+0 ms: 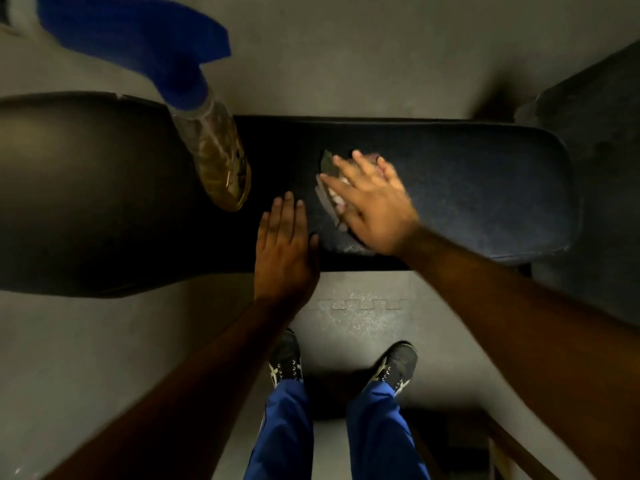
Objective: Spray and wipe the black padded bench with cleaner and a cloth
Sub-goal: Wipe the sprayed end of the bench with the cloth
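Head view: wiping step. Right hand (372,202) presses the cloth (329,188) flat on the bench (485,188); left hand (284,244) rests flat, empty. Next, probably rub along.

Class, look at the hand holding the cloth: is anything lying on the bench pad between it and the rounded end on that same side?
Nothing visible does. The right hand presses the cloth flat on the bench, and the pad from there to its rounded end is bare. The spray bottle is on the other side.
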`<state>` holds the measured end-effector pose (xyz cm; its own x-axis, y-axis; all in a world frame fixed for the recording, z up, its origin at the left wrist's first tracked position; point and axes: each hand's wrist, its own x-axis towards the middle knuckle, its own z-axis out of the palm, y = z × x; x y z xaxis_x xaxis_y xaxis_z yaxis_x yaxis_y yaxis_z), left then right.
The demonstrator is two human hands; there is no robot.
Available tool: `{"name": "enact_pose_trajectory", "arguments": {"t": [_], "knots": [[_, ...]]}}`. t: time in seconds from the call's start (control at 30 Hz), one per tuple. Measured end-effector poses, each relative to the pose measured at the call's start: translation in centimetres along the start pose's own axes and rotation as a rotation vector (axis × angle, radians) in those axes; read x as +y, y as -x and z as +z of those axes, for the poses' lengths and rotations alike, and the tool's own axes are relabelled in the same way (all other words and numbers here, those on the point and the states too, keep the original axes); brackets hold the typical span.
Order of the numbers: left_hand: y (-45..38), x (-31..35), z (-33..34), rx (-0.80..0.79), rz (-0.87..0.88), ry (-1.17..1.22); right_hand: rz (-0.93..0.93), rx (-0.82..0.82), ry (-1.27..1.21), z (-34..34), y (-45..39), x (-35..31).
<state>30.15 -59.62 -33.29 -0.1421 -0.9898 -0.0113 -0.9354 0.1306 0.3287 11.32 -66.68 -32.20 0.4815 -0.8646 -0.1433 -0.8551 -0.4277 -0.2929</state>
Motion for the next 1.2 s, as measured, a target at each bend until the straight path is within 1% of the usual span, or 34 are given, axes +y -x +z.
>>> {"name": "enact_pose_trajectory", "arguments": {"t": [0.03,0.07,0.1,0.13,0.17,0.2,0.23,0.27,0.3,0.33,0.37,0.4,0.43,0.47,0.5,0.53,0.57,0.6,0.63,0.67,0.73,0.77,0.8,0.87,0.9,0.93,0.97,1.0,1.03,1.1,1.13,1.17,1.2], "knots": [[0.0,0.1,-0.3,-0.008,-0.006,0.018,0.038,0.025,0.004,-0.4,0.1,1.3],[0.0,0.2,-0.6,-0.023,-0.014,0.044,0.192,0.076,-0.001,-0.6,0.1,2.1],[-0.1,0.2,-1.0,-0.039,-0.024,0.076,0.420,0.131,-0.027,-0.6,0.1,1.7],[-0.1,0.2,-1.5,-0.046,-0.038,0.115,0.589,0.160,-0.036,-0.1,0.1,0.3],[-0.1,0.1,-2.1,-0.035,-0.059,0.152,0.594,0.145,-0.026,0.6,0.5,-2.1],[0.1,0.0,-2.7,-0.010,-0.083,0.179,0.460,0.108,-0.025,1.4,1.2,-4.5],[0.5,-0.1,-3.4,0.022,-0.110,0.196,0.248,0.057,-0.030,2.0,2.3,-5.8],[1.1,-0.3,-4.1,0.060,-0.133,0.204,0.056,-0.008,-0.025,2.1,3.2,-5.6],[1.7,-0.5,-4.8,0.102,-0.146,0.205,-0.051,-0.032,-0.025,1.5,3.4,-4.3],[2.2,-0.8,-5.3,0.132,-0.163,0.209,-0.032,0.002,-0.031,1.0,2.8,-2.7],[2.6,-1.1,-5.7,0.145,-0.194,0.215,0.115,0.054,-0.047,0.8,2.0,-1.6],[3.0,-1.4,-6.1,0.156,-0.240,0.226,0.332,0.093,-0.069,0.5,1.5,-1.5],[3.1,-1.6,-6.6,0.179,-0.292,0.244,0.507,0.118,-0.062,0.8,0.9,-2.5],[3.1,-1.7,-7.2,0.218,-0.346,0.267,0.532,0.125,-0.051,1.3,0.6,-4.7],[2.9,-1.7,-7.7,0.268,-0.396,0.299,0.411,0.110,-0.049,1.8,0.7,-6.9],[2.5,-1.8,-8.2,0.315,-0.442,0.342,0.217,0.061,-0.031,2.3,1.3,-8.4],[2.1,-1.8,-8.6,0.351,-0.482,0.386,0.033,-0.018,-0.001,2.5,2.1,-8.8],[1.7,-1.8,-8.9,0.378,-0.503,0.421,-0.071,-0.060,0.016,2.2,2.2,-8.0],[1.2,-1.9,-9.1,0.398,-0.511,0.449,-0.063,-0.042,0.044,1.9,1.7,-6.8],[0.5,-2.0,-9.2,0.409,-0.519,0.474,0.056,0.006,0.052,1.7,0.7,-5.8],[-0.8,-2.2,-9.7,0.398,-0.552,0.517,0.460,0.098,-0.015,1.0,-2.0,-6.2],[-1.5,-2.5,-9.8,0.385,-0.560,0.537,0.523,0.118,-0.040,1.1,-3.3,-7.4],[-2.1,-2.7,-9.9,0.367,-0.564,0.559,0.426,0.103,-0.052,1.2,-4.3,-8.6],[-3.3,-3.2,-10.2,0.323,-0.550,0.583,0.142,0.013,-0.031,1.3,-5.3,-9.0],[-3.8,-3.6,-10.3,0.303,-0.534,0.585,0.115,0.009,-0.037,0.8,-6.0,-8.0],[-4.3,-3.9,-10.5,0.279,-0.521,0.580,0.213,0.044,-0.049,0.4,-7.1,-6.9],[-4.8,-4.0,-10.9,0.258,-0.516,0.566,0.351,0.085,-0.065,-0.2,-8.2,-6.4],[-5.1,-4.1,-11.3,0.242,-0.513,0.544,0.438,0.105,-0.076,-0.4,-9.2,-6.3],[-5.3,-4.1,-11.6,0.235,-0.507,0.523,0.408,0.104,-0.068,-0.3,-10.0,-6.8],[-5.6,-4.3,-12.4,0.259,-0.522,0.517,0.146,0.040,-0.059,-0.3,-10.6,-7.6],[-5.6,-4.5,-12.8,0.276,-0.548,0.534,0.054,0.013,-0.063,-0.4,-10.8,-7.5],[-5.6,-4.9,-13.2,0.291,-0.570,0.550,0.043,0.020,-0.066,-0.7,-11.2,-7.0],[-5.6,-5.4,-13.6,0.305,-0.586,0.561,0.131,0.050,-0.074,-0.8,-11.9,-6.7]]}}
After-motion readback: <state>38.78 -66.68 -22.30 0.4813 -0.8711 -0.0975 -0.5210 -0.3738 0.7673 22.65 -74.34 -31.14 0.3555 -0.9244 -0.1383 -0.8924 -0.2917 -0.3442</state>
